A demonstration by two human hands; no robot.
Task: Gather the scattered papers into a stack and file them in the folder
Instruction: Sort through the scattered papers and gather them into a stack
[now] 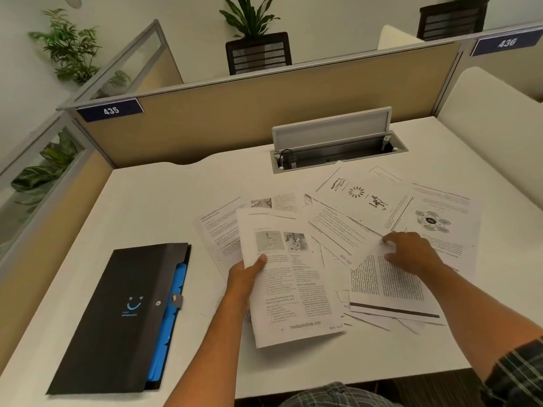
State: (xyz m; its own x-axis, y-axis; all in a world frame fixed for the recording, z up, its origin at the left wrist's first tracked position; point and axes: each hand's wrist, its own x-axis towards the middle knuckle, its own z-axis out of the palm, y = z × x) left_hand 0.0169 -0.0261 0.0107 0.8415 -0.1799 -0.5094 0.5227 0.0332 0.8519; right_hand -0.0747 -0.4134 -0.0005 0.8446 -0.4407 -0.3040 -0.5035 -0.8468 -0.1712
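White printed papers (pixel 367 230) lie fanned across the frame's middle and right on the desk (pixel 164 207). Left hand (pixel 245 279) grips one sheet (pixel 289 289); right hand (pixel 410 254) pinches another page's edge. Black folder (pixel 117 318) lies closed lower left; an open cable tray (pixel 338 155) sits behind.

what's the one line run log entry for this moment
stage: gathering | left hand: holds printed sheet | right hand: pinches loose sheet | folder: closed, desk left

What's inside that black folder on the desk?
The black folder lies shut with its snap tab fastened. Along its open right edge, blue dividers peek out. Whether any papers are already filed inside cannot be seen, because the cover hides the rest.
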